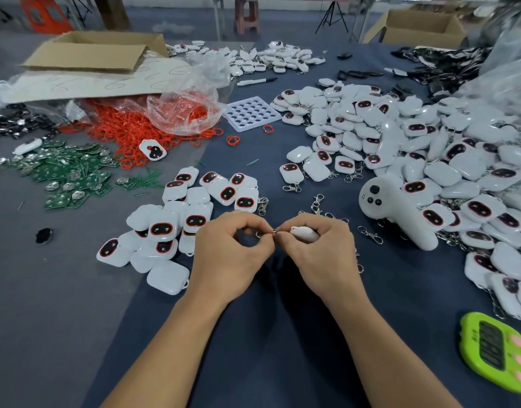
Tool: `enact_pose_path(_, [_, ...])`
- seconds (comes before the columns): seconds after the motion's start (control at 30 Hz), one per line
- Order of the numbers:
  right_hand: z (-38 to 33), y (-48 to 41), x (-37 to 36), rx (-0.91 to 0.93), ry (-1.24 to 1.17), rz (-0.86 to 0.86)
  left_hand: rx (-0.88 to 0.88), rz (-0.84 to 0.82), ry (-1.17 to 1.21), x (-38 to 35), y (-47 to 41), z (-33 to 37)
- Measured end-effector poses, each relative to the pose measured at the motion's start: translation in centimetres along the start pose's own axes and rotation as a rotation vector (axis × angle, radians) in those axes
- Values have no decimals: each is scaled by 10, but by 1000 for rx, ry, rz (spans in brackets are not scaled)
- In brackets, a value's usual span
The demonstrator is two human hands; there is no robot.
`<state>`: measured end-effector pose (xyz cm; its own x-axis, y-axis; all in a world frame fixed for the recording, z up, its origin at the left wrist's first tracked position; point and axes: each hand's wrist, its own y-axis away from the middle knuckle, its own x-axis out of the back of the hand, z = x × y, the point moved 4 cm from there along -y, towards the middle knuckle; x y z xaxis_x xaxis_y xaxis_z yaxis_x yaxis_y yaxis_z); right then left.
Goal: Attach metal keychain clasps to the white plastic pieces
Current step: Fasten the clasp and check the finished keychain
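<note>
Both hands met just left of the white controller, slightly nearer the camera than it. The right hand was clenched round one white plastic piece, and only its rounded end showed past the fingers. The left hand pinched the keychain clasp by its small ring, thumb against forefinger, with the other fingers curled in. The right thumb and forefinger tips pressed on the same ring, so the ring sat right at the piece's end. Couldn't tell if it was threaded through, too small. Loose clasps lay on the blue cloth between the hands and the controller. A small pile of white pieces lay further left of the controller, beyond the left hand. A big heap of white pieces was banked against the controller's far and right sides, many with clasps hanging off. A white hole tray sat far left behind the controller, with orange rings and green circuit boards further left again. A green timer sat well to the near right of the controller.
</note>
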<state>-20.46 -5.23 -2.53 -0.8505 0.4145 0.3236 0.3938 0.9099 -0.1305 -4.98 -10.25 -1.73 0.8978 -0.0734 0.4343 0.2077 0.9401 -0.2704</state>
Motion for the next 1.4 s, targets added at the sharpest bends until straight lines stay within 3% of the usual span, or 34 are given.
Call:
enact_pose_path(0.2, [-6,3,-2,8,-47,-64,-8,-45,58,-2,-1,-3])
enact_pose_path(0.63, [3,-2,2,-69,-106,-13,59,-106,84,-2,-2,-7])
enact_pose_path(1.4, [2,-5,0,-20,-148,-203,63,-233,197,-4,-3,-9])
